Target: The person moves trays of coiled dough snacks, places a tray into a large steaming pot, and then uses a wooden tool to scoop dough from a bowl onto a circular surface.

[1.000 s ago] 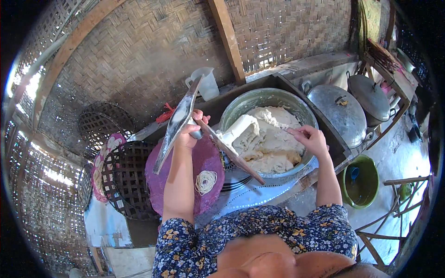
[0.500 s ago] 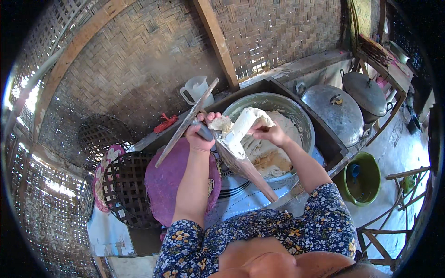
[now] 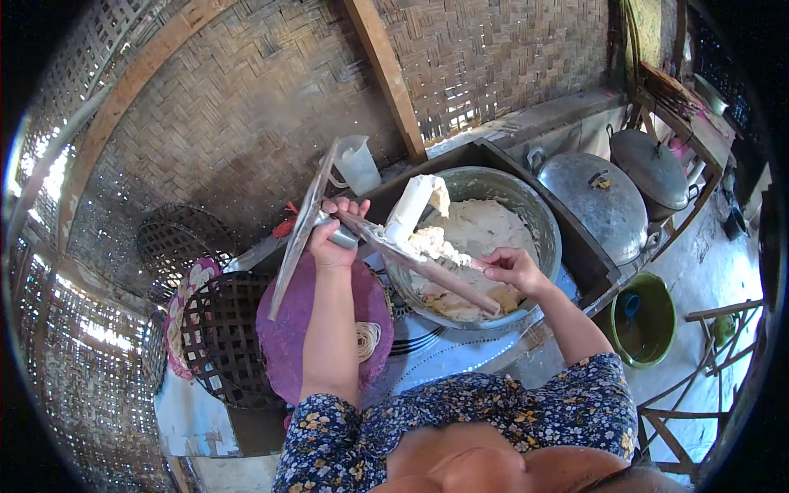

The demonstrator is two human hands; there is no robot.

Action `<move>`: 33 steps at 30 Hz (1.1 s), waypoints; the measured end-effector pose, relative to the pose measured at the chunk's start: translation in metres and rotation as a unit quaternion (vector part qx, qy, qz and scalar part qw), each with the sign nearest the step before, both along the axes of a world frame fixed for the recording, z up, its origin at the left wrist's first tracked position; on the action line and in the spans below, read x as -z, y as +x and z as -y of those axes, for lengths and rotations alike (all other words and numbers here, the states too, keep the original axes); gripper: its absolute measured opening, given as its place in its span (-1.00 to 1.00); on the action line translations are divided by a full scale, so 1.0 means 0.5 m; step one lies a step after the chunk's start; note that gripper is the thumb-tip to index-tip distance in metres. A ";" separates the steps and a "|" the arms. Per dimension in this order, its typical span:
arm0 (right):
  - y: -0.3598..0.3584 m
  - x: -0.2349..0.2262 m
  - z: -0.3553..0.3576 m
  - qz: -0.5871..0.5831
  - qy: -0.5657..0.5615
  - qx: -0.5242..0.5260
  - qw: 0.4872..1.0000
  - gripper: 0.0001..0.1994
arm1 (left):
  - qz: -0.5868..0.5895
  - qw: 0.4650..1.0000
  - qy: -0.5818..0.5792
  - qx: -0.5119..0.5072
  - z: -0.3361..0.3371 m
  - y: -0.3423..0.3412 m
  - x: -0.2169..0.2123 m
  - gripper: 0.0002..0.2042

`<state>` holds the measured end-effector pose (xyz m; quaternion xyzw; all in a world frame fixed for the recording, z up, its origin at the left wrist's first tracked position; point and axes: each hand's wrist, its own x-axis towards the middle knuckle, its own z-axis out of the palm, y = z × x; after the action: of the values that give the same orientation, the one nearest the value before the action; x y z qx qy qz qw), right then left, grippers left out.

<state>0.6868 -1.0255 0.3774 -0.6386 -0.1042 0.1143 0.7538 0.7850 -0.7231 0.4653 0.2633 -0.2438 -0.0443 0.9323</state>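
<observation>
My left hand point(image 3: 331, 238) grips a wooden dough press in two parts: a worn plunger bar point(image 3: 302, 234) and a second bar point(image 3: 448, 278) bearing a dough-coated white cylinder point(image 3: 407, 215). A grey metal piece point(image 3: 342, 237) shows beside the palm. Crumbly pale dough point(image 3: 436, 244) clings along the second bar, and a flap of it hangs over the cylinder's end. My right hand point(image 3: 514, 271) is closed in a pinch at the end of that dough; what lies between the fingertips is hard to make out. Below both is a large metal basin point(image 3: 552, 238) of pale dough.
Left of the basin lie a round purple mat point(image 3: 283, 361) with a coil of pale strands point(image 3: 367, 339) and a black woven basket point(image 3: 218, 337). Behind stands a clear jug point(image 3: 358, 168). Lidded pots point(image 3: 596, 205) and a green bucket point(image 3: 649, 329) are to the right.
My right hand has moved from the cylinder's end down and to the right, drawing along the dough. The press has shifted slightly left, its plunger bar now more upright.
</observation>
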 end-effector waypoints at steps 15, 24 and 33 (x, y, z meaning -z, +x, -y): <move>-0.026 -0.019 0.042 -0.035 -0.008 0.196 0.980 -0.81 | 0.155 0.884 0.361 -0.251 0.008 -0.012 -0.023 -0.48; -0.043 0.018 0.053 0.031 -0.290 0.278 0.915 -0.71 | 0.076 0.936 0.282 -0.195 0.027 -0.045 -0.026 -0.50; -0.046 0.026 0.029 0.215 -0.555 0.162 0.787 -0.60 | 0.085 0.952 0.238 -0.172 -0.012 -0.066 -0.062 -0.66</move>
<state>0.6639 -1.0402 0.3644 -0.9624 -0.0772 -0.1113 0.2353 0.7521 -0.7172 0.4963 0.5179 -0.2554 0.0825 0.8123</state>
